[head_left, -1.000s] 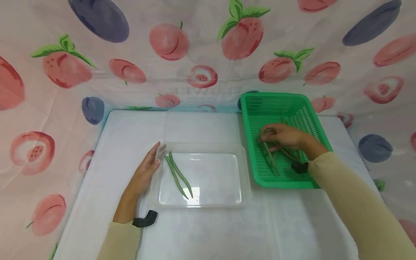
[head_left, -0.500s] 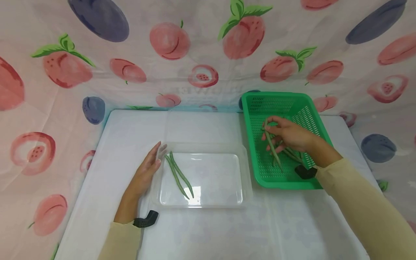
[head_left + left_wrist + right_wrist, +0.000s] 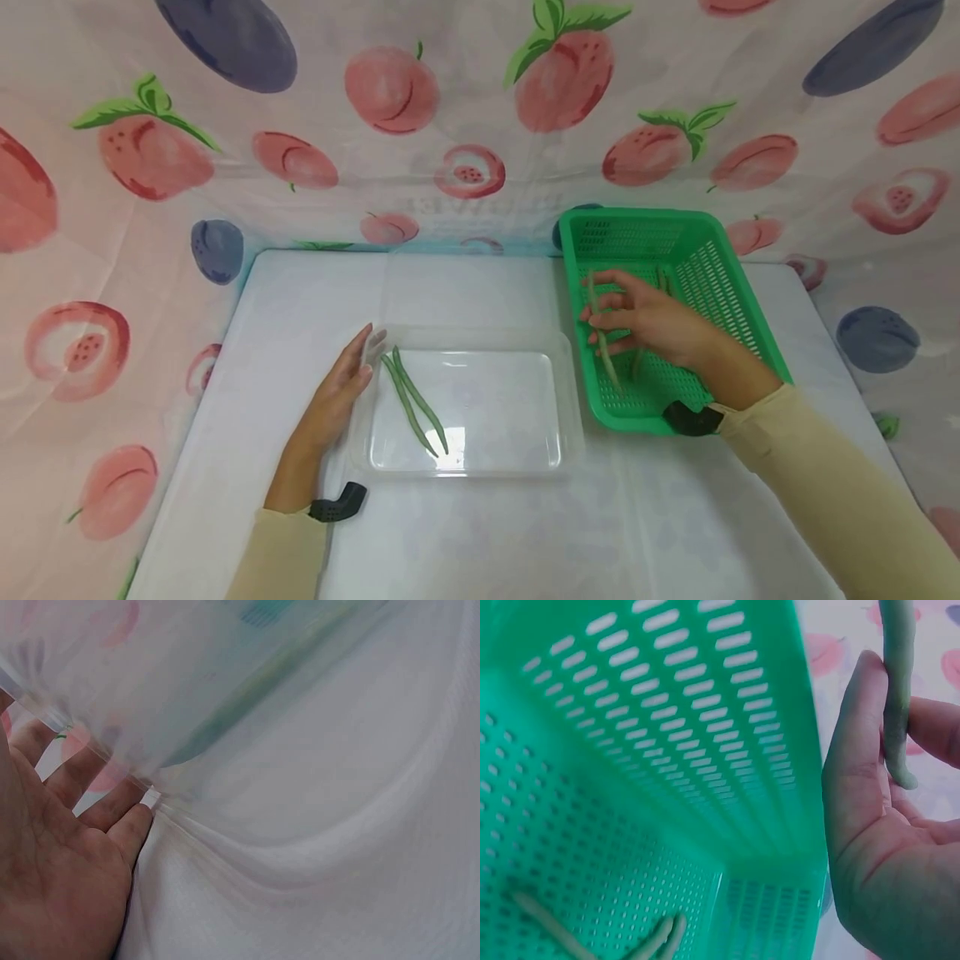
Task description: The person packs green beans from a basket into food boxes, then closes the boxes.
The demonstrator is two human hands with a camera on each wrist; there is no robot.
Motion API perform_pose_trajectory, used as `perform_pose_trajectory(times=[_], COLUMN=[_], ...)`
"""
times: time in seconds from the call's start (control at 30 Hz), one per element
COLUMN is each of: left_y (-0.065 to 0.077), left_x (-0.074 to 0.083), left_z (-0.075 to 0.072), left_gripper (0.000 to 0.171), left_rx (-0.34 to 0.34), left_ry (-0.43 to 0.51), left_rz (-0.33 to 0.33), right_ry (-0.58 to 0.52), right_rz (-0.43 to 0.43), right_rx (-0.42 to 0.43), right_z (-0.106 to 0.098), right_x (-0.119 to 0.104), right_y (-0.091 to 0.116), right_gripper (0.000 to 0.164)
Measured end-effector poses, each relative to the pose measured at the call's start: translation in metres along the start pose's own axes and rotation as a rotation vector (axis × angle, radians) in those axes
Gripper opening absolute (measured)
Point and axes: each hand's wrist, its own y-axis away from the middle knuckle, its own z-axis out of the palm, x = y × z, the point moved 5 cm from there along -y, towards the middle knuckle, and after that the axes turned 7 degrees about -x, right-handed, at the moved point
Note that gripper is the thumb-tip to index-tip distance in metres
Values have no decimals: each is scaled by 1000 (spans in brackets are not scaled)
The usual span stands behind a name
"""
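My right hand (image 3: 663, 325) is over the green basket (image 3: 647, 217) and pinches a green bean (image 3: 604, 346) between thumb and fingers. In the right wrist view that bean (image 3: 899, 682) stands nearly upright beside the basket's side. Several more beans (image 3: 551, 924) lie on the basket floor, partly hidden by the hand in the head view. Straight fingers of my left hand (image 3: 337, 396) rest against the left side of a clear plastic container (image 3: 495, 408). Inside it, two green beans (image 3: 411, 400) lie slanted at the left. The left wrist view shows a bean (image 3: 255, 701) blurred through the wall.
Both containers stand on a white-covered table (image 3: 480, 533), the basket just right of the clear one. A fruit-patterned curtain (image 3: 300, 50) closes off the back and sides. Black wrist devices (image 3: 339, 504) sit on both wrists.
My right hand has lifted a bean from the basket floor and shifted left towards the basket's left rim. The left hand and the two beans in the clear container stay put.
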Motion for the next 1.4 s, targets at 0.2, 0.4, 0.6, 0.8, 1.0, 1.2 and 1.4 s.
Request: perform_pose_trajectory(times=[0.2,0.4,0.6,0.8,1.0,1.2,1.4], left_y=[-2,-2,-1,-2,-2,-1,-1], left_x=[1,1,-1,0,-1,-1,2], left_z=[1,0,1,1,1,2,0], left_gripper=[61,61,61,61,61,61,61], left_rx=[-3,2,-4,-6,-6,-13,-9], left_ry=[1,-15,-6,-1,0,7,1], left_rz=[12,10,-4,6,4,1,15], right_ry=[-22,-19,-32,-28,-11,-7,17], right_rz=[-21,-22,-19,-32,-18,-16,-23], right_rx=[-26,-41,-66,-81,-93,-116,-125], right_z=[13,26,41,57,73,90,106], right_x=[-7,-12,-17,-24,-26,-25,-30], right_y=[1,-2,-3,-9,-16,-22,-32], right_gripper=[56,57,62,61,60,58,58])
